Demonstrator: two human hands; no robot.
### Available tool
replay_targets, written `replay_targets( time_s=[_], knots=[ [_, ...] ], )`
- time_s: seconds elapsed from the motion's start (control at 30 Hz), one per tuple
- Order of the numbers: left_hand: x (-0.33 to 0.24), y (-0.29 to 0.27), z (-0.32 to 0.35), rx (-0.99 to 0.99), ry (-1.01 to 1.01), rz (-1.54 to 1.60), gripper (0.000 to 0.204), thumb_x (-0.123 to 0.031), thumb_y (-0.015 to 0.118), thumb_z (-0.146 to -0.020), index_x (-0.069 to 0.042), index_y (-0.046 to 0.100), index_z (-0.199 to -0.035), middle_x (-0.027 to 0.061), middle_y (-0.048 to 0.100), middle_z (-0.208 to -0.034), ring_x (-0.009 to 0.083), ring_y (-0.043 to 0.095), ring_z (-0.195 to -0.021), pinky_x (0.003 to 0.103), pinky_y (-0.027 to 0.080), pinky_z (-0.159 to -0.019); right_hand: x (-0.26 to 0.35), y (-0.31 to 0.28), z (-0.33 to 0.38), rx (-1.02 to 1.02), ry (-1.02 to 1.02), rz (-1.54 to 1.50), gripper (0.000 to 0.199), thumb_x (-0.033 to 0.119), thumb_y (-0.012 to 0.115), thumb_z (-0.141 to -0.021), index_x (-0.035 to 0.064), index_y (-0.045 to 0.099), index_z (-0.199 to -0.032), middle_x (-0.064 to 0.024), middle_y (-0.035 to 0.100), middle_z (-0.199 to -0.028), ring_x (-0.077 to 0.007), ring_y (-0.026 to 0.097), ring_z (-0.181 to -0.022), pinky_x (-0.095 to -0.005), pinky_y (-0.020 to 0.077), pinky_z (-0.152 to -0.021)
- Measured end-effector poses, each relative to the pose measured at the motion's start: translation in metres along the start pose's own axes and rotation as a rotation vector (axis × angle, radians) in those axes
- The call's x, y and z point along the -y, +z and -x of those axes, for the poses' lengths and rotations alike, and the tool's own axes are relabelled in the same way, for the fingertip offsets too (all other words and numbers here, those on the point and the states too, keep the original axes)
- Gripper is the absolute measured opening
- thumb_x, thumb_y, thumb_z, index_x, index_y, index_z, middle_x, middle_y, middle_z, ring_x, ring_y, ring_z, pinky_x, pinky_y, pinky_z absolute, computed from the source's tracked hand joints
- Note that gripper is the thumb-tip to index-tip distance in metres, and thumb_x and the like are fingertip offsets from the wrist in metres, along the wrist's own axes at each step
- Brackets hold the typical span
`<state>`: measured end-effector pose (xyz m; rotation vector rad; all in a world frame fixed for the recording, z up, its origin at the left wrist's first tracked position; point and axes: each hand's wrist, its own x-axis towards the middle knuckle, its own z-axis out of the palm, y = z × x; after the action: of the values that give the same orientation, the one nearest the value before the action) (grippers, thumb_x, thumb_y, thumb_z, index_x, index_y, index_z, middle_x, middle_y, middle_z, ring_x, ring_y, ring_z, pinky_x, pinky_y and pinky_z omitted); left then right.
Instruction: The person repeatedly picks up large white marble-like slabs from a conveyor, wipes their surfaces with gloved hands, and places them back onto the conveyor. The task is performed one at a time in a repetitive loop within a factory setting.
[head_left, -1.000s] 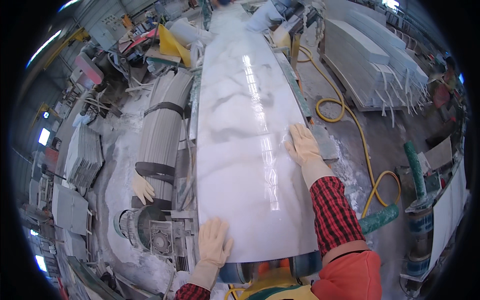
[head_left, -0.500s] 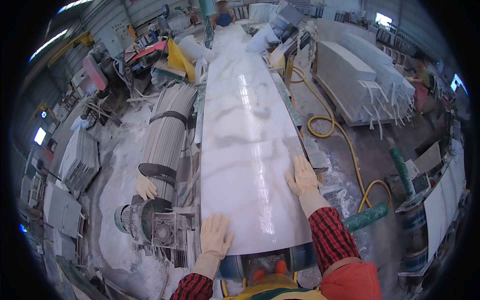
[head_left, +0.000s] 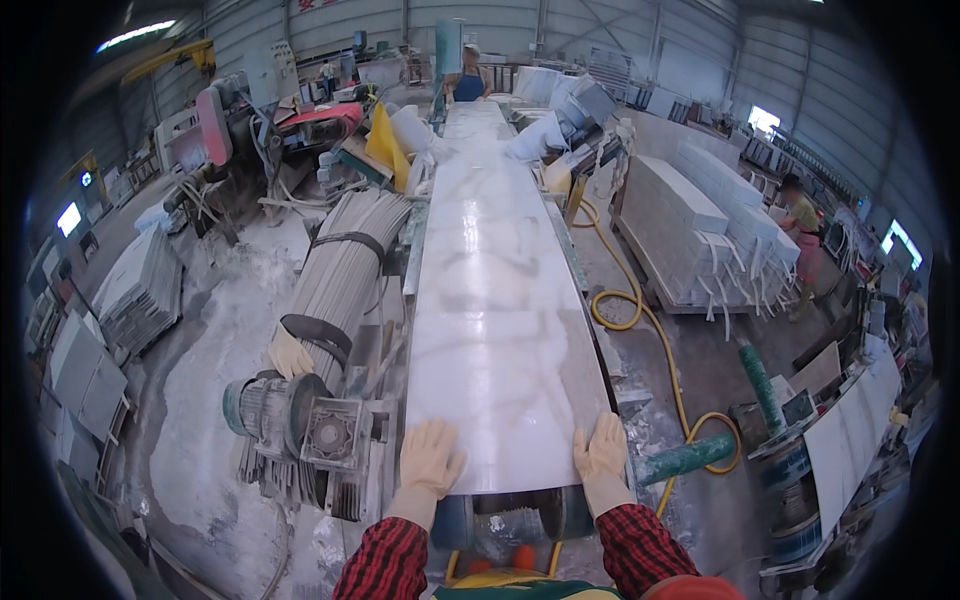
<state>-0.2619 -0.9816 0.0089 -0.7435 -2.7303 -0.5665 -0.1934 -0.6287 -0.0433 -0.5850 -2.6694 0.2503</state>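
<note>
- The white marble slab is lying lengthwise on the machine bed, its near end now closer to us than a second ago.
- We are pressing our right hand, pulled back from mid-slab, flat and wide on the near-right corner.
- Our left hand is resting flat, fingers spread, on the near-left corner; we are squaring up for a pull.

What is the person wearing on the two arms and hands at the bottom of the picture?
Both arms are in long sleeves with a red and black check pattern. The left hand and the right hand each wear a pale cream work glove, and the gloves look a little dusty.
</note>
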Motion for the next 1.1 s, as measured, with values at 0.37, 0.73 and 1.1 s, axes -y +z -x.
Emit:
replay_targets(
  time_s=[0.37,0.73,1.1],
  knots=[
    [-0.01,-0.012,0.005,-0.005,-0.011,0.027,0.049,-0.035,0.071,-0.09,-0.013,0.063,-0.133,0.014,0.059,-0.142,0.0361,0.05,-0.135,0.052,0.033,-0.117,-0.02,-0.047,0.052,-0.155,-0.264,0.126,0.053,0.036,0.066,-0.091,-0.0006,0.054,-0.127,-0.022,0.059,-0.124,-0.0413,0.056,-0.117,-0.0534,0.041,-0.096],
    [-0.012,-0.01,0.013,-0.072,0.011,-0.059,0.043,-0.037,0.067,-0.092,-0.016,0.062,-0.129,0.0092,0.059,-0.136,0.0303,0.049,-0.133,0.053,0.031,-0.114,-0.011,-0.086,0.092,-0.003,-0.141,-0.001,0.051,0.032,0.068,-0.091,0.0004,0.054,-0.128,-0.0219,0.059,-0.126,-0.0421,0.056,-0.119,-0.0511,0.0436,-0.101],
    [-0.012,-0.003,0.022,-0.037,0.008,-0.066,0.049,-0.036,0.069,-0.091,-0.015,0.06,-0.135,0.0109,0.057,-0.142,0.0329,0.046,-0.139,0.055,0.028,-0.119,-0.017,-0.095,0.109,-0.008,-0.129,-0.06,0.047,0.031,0.068,-0.09,0.0021,0.054,-0.125,-0.0211,0.059,-0.121,-0.0415,0.056,-0.118,-0.0501,0.0447,-0.101]
  ],
)
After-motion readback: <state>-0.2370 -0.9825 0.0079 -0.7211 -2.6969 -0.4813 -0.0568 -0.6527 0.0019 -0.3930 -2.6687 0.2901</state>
